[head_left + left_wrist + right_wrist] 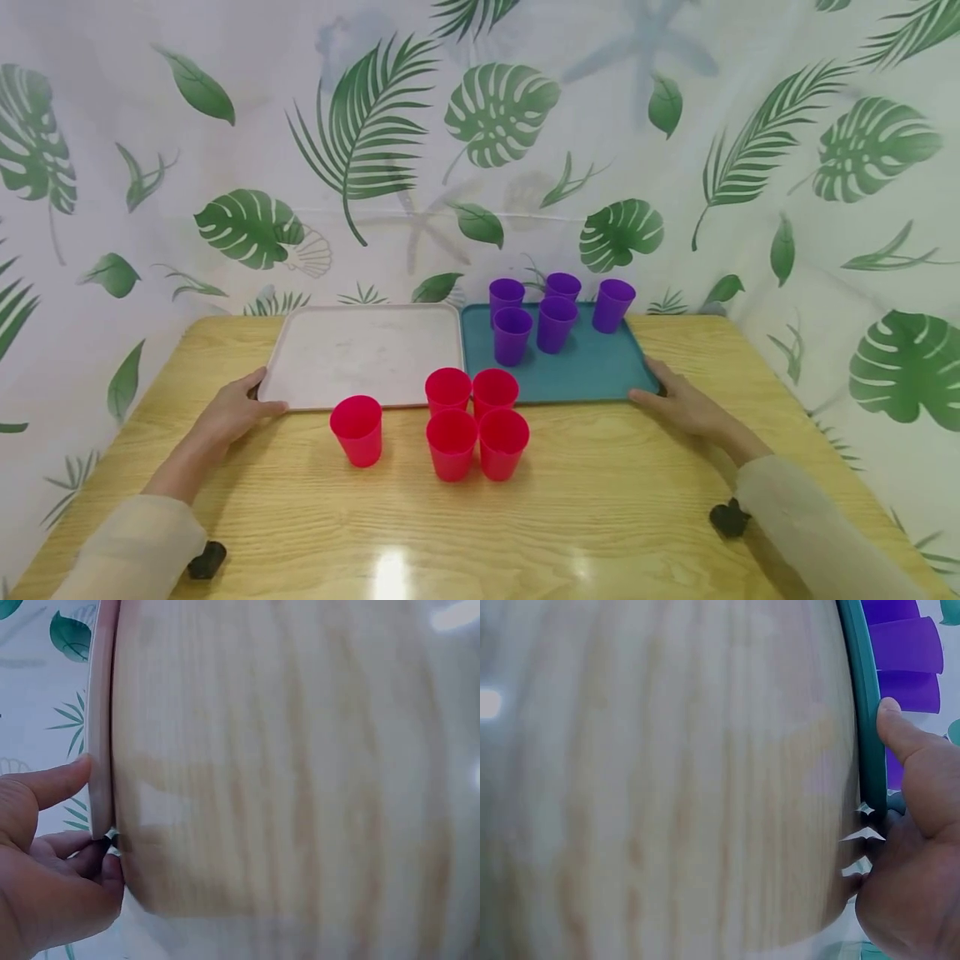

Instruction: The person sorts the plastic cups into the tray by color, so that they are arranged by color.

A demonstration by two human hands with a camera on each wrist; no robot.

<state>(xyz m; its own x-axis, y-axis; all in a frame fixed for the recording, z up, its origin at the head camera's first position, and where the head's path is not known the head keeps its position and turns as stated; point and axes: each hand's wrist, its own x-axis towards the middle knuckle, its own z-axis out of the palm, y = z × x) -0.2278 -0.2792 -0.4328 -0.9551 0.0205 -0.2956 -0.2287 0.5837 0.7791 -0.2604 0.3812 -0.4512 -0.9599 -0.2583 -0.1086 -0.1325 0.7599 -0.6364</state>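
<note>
Left hand (236, 410) at the near left corner of the pale pink tray (360, 354), thumb on the rim and fingers tucked under the edge in the left wrist view: a pinching grip on that corner. Right hand (678, 404) mirrored at the near right corner of the teal tray (592, 371), thumb pressed on the teal rim, fingers curled beneath, again a pinching grip. Both trays flat on the wooden tabletop (600, 500), side by side and touching along their inner edges, against the leaf-printed backdrop (150, 167). Five purple cups (555, 312) upright on the far part of the teal tray, clustered close together. Pale pink tray bare. Five red cups (465, 421) upright on the tabletop just in front of the trays: four in a tight square near the seam, one apart to the left. Judging by this layout, roughly half done: purple set already gathered on its tray, red set not yet on any tray, trays gripped but not visibly lifted.
</note>
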